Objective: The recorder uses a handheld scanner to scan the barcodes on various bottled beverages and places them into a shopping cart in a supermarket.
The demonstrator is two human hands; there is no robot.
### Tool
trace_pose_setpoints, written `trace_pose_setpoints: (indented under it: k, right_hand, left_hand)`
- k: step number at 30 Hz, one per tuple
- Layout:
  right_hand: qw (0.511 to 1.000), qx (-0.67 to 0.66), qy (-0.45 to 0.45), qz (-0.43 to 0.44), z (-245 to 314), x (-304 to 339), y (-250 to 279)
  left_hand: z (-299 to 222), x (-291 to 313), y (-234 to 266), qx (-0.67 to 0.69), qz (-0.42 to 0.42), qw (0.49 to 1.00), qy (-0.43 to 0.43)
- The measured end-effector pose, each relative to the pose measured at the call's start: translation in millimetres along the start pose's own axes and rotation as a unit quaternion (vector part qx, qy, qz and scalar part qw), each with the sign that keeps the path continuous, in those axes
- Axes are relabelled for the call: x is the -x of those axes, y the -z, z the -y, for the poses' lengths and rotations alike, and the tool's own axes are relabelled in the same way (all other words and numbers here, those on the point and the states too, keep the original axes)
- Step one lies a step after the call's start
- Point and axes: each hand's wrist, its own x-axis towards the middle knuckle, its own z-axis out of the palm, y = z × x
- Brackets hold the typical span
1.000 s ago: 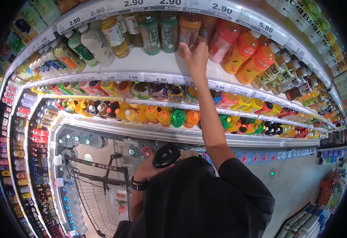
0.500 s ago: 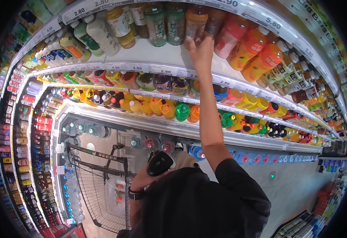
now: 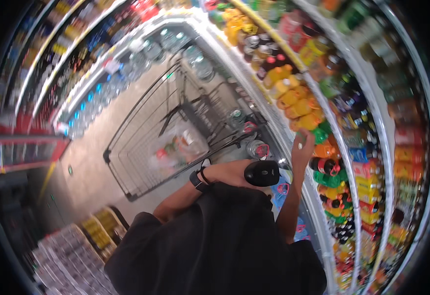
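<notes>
My left hand [image 3: 227, 172], with a dark band on its wrist, is closed around a black handheld scanner [image 3: 261, 173] in front of my body. Its rounded black top faces up and its grip is mostly hidden by the hand. My right hand [image 3: 303, 150] is raised beside the drink shelves, with nothing visible in it. Its fingers are loosely bent and somewhat blurred. Close to its fingertips are orange-yellow juice bottles [image 3: 301, 105] and a green bottle [image 3: 321, 132], though I cannot tell whether it touches them.
A wire shopping cart [image 3: 121, 169] holding a plastic bag of goods [image 3: 178, 147] stands ahead to the left. Shelves of bottles [image 3: 360, 169] curve along the right. Large water bottles [image 3: 198, 61] line the shelf base. Stacked cartons [image 3: 70, 255] stand at the lower left.
My right hand has left the orange bottle on the upper shelf and come down closer to my body. The view has swung left toward the cart; the scanner remains in my left hand.
</notes>
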Motion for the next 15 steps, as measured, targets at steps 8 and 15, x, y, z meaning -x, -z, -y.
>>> trace_pose_setpoints:
  k: [8, 15]
  right_hand:
    - [0.891, -0.166, -0.041, 0.421, 149.0, 124.0, -187.8]
    - [0.763, -0.117, 0.078, 0.63, 117.0, 255.1, -394.6]
  left_hand:
    - [67.7, 202.2, 24.1, 0.035, -0.188, 0.977, 0.099]
    - [103.9, 310.7, -1.8, 0.201, -0.368, 0.905, 0.067]
